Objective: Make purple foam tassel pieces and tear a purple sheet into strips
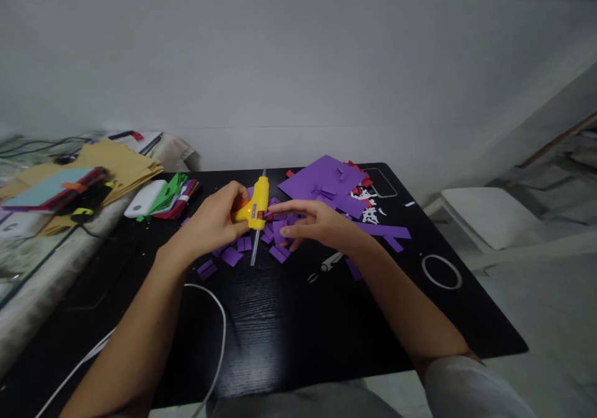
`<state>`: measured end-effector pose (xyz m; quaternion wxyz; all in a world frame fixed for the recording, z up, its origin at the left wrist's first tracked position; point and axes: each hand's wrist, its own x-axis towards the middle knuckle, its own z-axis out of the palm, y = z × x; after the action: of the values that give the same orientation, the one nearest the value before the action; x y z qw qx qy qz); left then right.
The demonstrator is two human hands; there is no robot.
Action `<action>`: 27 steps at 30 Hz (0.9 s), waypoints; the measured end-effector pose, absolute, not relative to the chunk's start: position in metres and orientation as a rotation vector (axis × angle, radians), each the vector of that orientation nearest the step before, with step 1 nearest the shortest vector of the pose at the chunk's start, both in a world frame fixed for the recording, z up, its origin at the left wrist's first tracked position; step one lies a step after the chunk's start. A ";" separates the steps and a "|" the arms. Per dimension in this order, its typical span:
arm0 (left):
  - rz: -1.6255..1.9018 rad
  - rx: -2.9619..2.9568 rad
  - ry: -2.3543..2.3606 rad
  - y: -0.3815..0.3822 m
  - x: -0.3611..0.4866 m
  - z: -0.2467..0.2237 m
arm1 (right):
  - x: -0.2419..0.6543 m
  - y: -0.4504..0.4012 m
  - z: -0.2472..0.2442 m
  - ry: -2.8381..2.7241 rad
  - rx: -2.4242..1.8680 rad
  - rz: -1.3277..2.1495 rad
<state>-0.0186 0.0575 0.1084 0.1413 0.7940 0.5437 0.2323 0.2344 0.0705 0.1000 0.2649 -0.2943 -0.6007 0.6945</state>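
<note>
Spilling across the far left is a messy stack of flat tan sheets [112, 164], with a thin light blue sheet [51, 188] nearer and further left. A skinny white cable [224, 325] loops over the near left of the glossy black tabletop [289, 337]. Next along, toward the far side, there's a white rounded flat case [142, 201] with a bundle of bright green strips [172, 193] right beside it.

Then the left hand [226, 213], wrapped around the handle of a yellow plastic glue gun [260, 197]. The gun's up around the middle of the scene, nozzle toward the far side, with a clear rod-shaped glue stick [255, 250] poking out the near end. Small flat purple rectangles [232, 256] (paper or foam, can't tell) are scattered around and behind it.

Right hand [314, 222] is loosely spread, index finger reaching left to the gun; can't tell if it's actually touching. Past that, far side, lies a big flat purple sheet [305, 181], with thin white scraps [370, 214] by its right edge. Further right, a white ring shape [441, 272] shows on the table, and a white stool [494, 216] stands off the right edge.
</note>
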 end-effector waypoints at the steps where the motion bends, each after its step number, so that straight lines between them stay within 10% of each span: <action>1: 0.681 2.288 1.551 0.057 -0.019 0.108 | 0.234 0.070 0.100 -1.619 -0.819 1.878; 27: 0.916 1.799 1.390 0.057 -0.022 0.106 | 0.240 0.072 0.104 -1.556 -0.765 1.757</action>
<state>-0.0215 0.0567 0.1057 0.3382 0.6907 0.5337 0.3517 0.2396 0.0716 0.1040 0.3301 -0.2927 -0.5951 0.6717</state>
